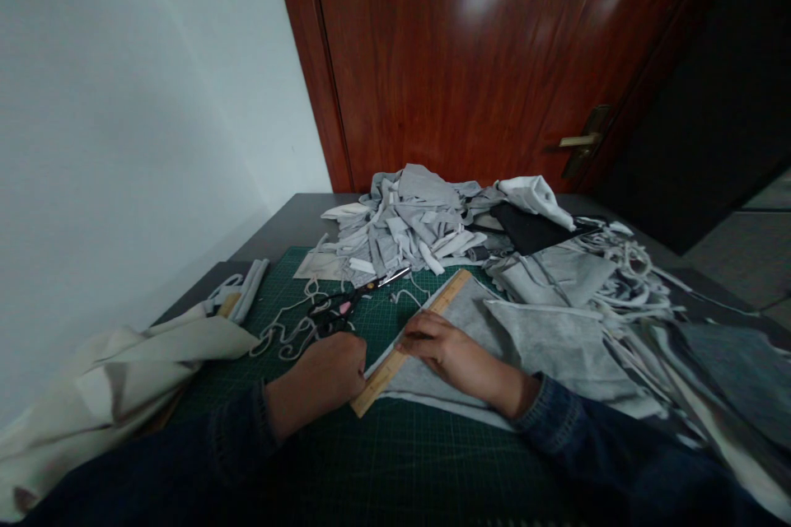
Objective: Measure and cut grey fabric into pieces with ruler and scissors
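Observation:
My right hand [442, 346] lies across a wooden ruler [386, 375], pressing it onto a piece of grey fabric [461, 325] on a green cutting mat [395, 461]. My left hand [327, 370] is curled beside the ruler's lower end, its fingers turned down, and anything inside them is hidden. Just beyond that hand lie black-handled scissors [337, 311] with their blades pointing right, and a tangle of white cord [287, 338] lies to their left.
A heap of grey and white fabric scraps [408, 214] stands at the table's back. Grey sheets and cord strips [556, 338] spread to the right. Cream cloth [117, 379] hangs over the left edge. A wall and a wooden door [470, 58] bound the table.

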Demonstrator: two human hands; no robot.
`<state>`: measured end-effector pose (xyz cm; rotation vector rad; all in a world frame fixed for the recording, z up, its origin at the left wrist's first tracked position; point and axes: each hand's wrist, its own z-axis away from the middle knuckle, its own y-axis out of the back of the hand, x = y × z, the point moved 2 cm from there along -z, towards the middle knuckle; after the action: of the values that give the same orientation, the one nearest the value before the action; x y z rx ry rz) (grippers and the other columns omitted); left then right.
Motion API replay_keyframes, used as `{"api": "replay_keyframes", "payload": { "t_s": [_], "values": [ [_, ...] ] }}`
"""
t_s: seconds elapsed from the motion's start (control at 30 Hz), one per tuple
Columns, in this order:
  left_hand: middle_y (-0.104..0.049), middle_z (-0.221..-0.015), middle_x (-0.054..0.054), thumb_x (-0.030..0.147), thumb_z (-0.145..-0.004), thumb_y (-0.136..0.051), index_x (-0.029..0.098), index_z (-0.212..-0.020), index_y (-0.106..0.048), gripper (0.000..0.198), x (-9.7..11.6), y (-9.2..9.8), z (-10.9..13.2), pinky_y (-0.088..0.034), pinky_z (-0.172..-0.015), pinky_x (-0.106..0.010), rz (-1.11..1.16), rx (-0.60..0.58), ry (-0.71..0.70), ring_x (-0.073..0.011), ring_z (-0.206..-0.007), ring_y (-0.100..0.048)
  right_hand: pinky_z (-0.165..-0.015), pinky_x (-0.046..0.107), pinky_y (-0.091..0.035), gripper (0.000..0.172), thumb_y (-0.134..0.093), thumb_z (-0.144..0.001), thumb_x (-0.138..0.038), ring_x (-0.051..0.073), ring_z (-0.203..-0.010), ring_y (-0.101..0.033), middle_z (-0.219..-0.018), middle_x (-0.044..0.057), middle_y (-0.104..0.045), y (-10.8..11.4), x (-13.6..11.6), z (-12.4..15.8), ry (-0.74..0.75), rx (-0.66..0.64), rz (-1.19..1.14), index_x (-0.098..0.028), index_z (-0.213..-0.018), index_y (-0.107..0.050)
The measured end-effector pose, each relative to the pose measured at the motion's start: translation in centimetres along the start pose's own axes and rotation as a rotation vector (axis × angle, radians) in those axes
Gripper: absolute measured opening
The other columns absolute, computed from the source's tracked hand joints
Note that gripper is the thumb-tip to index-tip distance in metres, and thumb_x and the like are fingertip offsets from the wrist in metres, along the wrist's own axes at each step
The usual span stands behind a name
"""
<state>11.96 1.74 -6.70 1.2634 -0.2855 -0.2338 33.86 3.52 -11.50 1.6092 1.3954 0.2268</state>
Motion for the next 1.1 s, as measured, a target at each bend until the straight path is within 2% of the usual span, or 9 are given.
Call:
{"api": "replay_keyframes", "payload": {
  "t_s": [0.17,0.3,0.43,0.63,0.77,0.83,0.93,1.1],
  "values": [
    [-0.071,-0.086,-0.004,0.012,-0.082,-0.057,0.02,-0.082,-0.065,0.012,0.0,0.8,0.2,-0.041,-0.067,-0.03,0.056,-0.018,0.017,-0.0206,-0.081,-0.066,-0.102,0.042,-0.051,0.032,-0.055,-0.102,-0.012,0.022,-0.115,-0.059,-0.117,0.009,-0.068,-0.1,0.1,0.1,0.004,0.019,-0.015,-0.026,-0.124,-0.074],
    [-0.067,-0.095,-0.002,0.015,-0.09,-0.05,0.021,-0.09,-0.061,0.012,1.2,1.2,0.7,-0.042,-0.071,-0.028,0.108,0.078,-0.049,-0.0176,-0.084,-0.064,-0.102,0.041,-0.051,0.03,-0.055,-0.102,-0.011,0.022,-0.114,-0.06,-0.114,0.009,-0.068,0.0,0.0,-0.1,-0.002,0.021,-0.007,-0.025,-0.119,-0.076],
    [-0.065,-0.107,-0.004,0.022,-0.093,-0.055,0.021,-0.1,-0.061,0.009,2.4,0.0,1.1,-0.046,-0.078,-0.029,0.131,0.063,-0.041,-0.0192,-0.093,-0.065,-0.102,0.039,-0.051,0.028,-0.056,-0.102,-0.012,0.021,-0.114,-0.059,-0.113,0.008,-0.067,0.1,-0.2,-0.3,-0.037,0.028,0.018,-0.024,-0.117,-0.076],
    [-0.064,-0.121,-0.006,0.018,-0.097,-0.05,0.025,-0.129,-0.061,0.034,2.7,-2.2,0.9,-0.051,-0.092,-0.033,0.12,0.084,-0.013,-0.021,-0.108,-0.067,-0.099,0.037,-0.052,0.025,-0.058,-0.102,-0.015,0.021,-0.11,-0.06,-0.11,0.008,-0.067,0.0,0.0,-0.3,-0.038,0.021,0.048,-0.024,-0.115,-0.077],
    [-0.065,-0.118,-0.005,0.021,-0.102,-0.043,0.036,-0.14,-0.06,0.045,2.7,-3.3,0.8,-0.056,-0.09,-0.033,0.032,0.123,-0.03,-0.0218,-0.106,-0.069,-0.115,0.048,-0.041,0.022,-0.062,-0.101,-0.019,0.022,-0.117,-0.061,-0.111,0.006,-0.073,0.0,0.5,-0.1,-0.045,0.027,0.16,-0.027,-0.115,-0.077],
    [-0.065,-0.116,-0.005,0.021,-0.102,-0.043,0.039,-0.144,-0.057,0.048,2.5,-3.9,0.8,-0.057,-0.089,-0.034,-0.005,0.137,-0.038,-0.0221,-0.104,-0.069,-0.118,0.044,-0.04,0.023,-0.06,-0.101,-0.016,0.02,-0.12,-0.061,-0.114,0.005,-0.075,0.0,0.8,0.0,-0.063,0.031,0.149,-0.024,-0.116,-0.076],
    [-0.066,-0.113,-0.005,0.022,-0.101,-0.044,0.039,-0.144,-0.058,0.049,2.0,-4.6,0.6,-0.058,-0.089,-0.033,-0.017,0.176,-0.066,-0.0209,-0.101,-0.069,-0.111,0.032,-0.047,0.024,-0.058,-0.101,-0.013,0.018,-0.12,-0.064,-0.117,0.004,-0.076,0.0,1.0,0.1,-0.085,0.04,0.085,-0.02,-0.115,-0.076],
    [-0.067,-0.107,-0.002,0.022,-0.097,-0.049,0.04,-0.138,-0.063,0.047,1.5,-4.9,0.3,-0.057,-0.082,-0.026,0.037,0.259,-0.093,-0.0182,-0.094,-0.069,-0.114,0.033,-0.046,0.024,-0.06,-0.1,-0.012,0.017,-0.123,-0.064,-0.121,0.003,-0.076,-0.1,1.1,0.2,-0.107,0.014,0.098,-0.022,-0.116,-0.076]
  ]
}}
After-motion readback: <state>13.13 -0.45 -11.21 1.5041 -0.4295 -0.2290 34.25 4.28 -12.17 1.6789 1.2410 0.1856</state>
